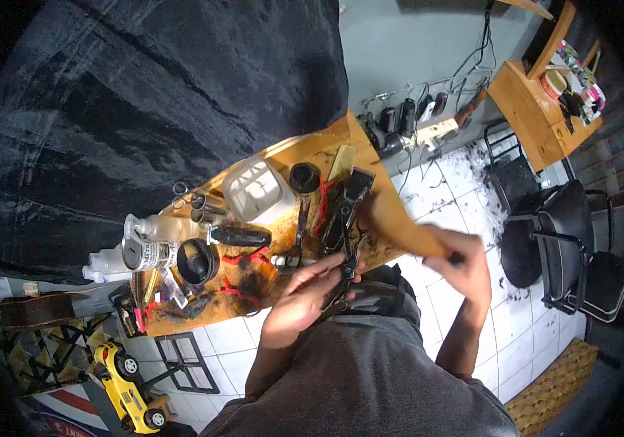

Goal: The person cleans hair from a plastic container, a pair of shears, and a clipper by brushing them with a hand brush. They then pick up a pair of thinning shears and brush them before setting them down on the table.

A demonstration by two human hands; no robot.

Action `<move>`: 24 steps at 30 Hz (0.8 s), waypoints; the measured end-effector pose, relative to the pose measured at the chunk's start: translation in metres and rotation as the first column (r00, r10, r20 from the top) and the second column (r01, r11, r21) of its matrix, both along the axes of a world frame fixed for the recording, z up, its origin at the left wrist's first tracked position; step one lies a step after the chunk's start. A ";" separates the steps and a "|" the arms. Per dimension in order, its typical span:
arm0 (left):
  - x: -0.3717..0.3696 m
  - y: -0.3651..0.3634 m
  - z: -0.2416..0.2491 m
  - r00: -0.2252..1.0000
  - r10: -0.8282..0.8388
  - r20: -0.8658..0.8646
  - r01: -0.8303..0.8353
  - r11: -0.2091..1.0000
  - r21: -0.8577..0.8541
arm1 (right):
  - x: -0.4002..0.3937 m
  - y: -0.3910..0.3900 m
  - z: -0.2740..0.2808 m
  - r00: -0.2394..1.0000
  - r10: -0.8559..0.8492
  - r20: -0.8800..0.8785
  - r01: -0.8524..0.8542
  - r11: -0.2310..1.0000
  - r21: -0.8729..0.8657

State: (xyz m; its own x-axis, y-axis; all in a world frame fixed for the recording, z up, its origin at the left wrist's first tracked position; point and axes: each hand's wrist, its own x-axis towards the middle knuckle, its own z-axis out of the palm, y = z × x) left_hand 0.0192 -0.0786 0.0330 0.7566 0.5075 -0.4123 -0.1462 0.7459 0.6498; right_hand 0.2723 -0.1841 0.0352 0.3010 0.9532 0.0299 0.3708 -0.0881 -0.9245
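My right hand [467,268] is closed around the end of a long tan brush [408,229], smeared by motion. Its far end reaches over the right edge of the wooden table [206,309]. Close to my body, my left hand [310,291] is closed on a slim black tool [349,272] whose exact kind I cannot tell. Just beyond it lie a black hair clipper [358,186] and a dark comb [301,222]. A white plastic tub [257,191] stands behind them, with a round black jar [304,177] at its side.
Bottles [162,227], a black bowl [197,262], scissors [189,197] and red-edged pieces [246,256] crowd the table's left half. Clippers hang on a wall rack [408,113]. Black chairs [563,222] stand at right on a tiled floor with hair clippings. A yellow toy car [128,390] sits lower left.
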 end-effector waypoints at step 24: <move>0.010 0.073 -0.032 0.937 0.221 0.270 -0.209 0.975 -0.071 | -0.017 0.052 -0.009 0.878 0.400 0.262 -0.409 0.912 -0.022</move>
